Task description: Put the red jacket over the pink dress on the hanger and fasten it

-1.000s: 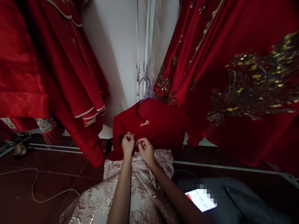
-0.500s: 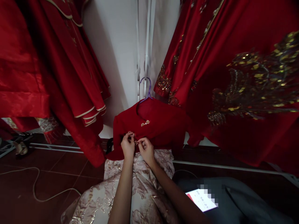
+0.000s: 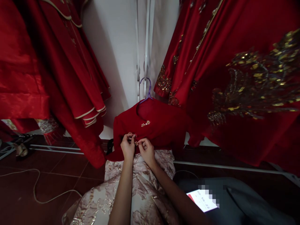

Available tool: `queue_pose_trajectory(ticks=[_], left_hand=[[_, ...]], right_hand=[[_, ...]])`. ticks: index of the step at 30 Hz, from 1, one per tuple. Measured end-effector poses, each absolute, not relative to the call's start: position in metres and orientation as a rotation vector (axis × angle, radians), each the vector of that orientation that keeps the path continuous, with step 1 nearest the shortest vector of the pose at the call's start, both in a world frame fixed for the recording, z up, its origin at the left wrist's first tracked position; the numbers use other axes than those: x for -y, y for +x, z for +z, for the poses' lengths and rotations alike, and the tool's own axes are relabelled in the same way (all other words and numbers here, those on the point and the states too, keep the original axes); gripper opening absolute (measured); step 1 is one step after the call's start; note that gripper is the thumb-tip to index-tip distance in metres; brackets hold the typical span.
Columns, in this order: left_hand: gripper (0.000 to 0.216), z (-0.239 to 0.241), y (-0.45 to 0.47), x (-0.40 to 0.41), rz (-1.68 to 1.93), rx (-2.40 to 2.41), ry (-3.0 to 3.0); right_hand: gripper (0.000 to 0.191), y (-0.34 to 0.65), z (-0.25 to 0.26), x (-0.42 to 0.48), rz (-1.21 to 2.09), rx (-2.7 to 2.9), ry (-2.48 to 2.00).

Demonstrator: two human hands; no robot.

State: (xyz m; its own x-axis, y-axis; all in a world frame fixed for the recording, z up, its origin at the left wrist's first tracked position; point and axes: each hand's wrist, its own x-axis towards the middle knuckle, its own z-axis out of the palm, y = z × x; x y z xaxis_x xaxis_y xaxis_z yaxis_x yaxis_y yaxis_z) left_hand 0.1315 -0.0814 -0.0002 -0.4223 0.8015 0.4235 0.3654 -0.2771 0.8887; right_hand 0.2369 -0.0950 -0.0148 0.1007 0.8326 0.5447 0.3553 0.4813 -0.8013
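A red jacket (image 3: 161,128) hangs on a purple hanger (image 3: 149,90) in front of me, its lower part resting over a pale floral skirt (image 3: 150,181). One pearl fastener (image 3: 145,123) shows near the neckline. My left hand (image 3: 128,147) pinches at the jacket's front opening, fingers closed beside pearl trim. My right hand (image 3: 146,150) is close by on the right, thumb and forefinger pinching at a beaded fastener (image 3: 136,143) between the two hands. Exactly what lies inside each pinch is small and partly hidden by the fingers.
Red garments (image 3: 77,68) hang on the left, and a red gown with gold sequins (image 3: 257,75) hangs on the right. A white metal rack post (image 3: 147,40) stands behind the hanger. A lit phone (image 3: 202,201) lies at lower right. A pale cable (image 3: 36,184) crosses the tiled floor.
Both hands stay at the front of the jacket, with only a slight shift of the left fingers. The garments hang as before.
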Motion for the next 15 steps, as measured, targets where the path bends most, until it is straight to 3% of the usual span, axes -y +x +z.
queue_pose_trajectory(ticks=[15], left_hand=[[0.015, 0.0093, 0.134, 0.0831, 1.785, -1.655, 1.488]], right_hand=[[0.01, 0.2377, -0.0147, 0.0944, 0.467, 1.507, -1.092]])
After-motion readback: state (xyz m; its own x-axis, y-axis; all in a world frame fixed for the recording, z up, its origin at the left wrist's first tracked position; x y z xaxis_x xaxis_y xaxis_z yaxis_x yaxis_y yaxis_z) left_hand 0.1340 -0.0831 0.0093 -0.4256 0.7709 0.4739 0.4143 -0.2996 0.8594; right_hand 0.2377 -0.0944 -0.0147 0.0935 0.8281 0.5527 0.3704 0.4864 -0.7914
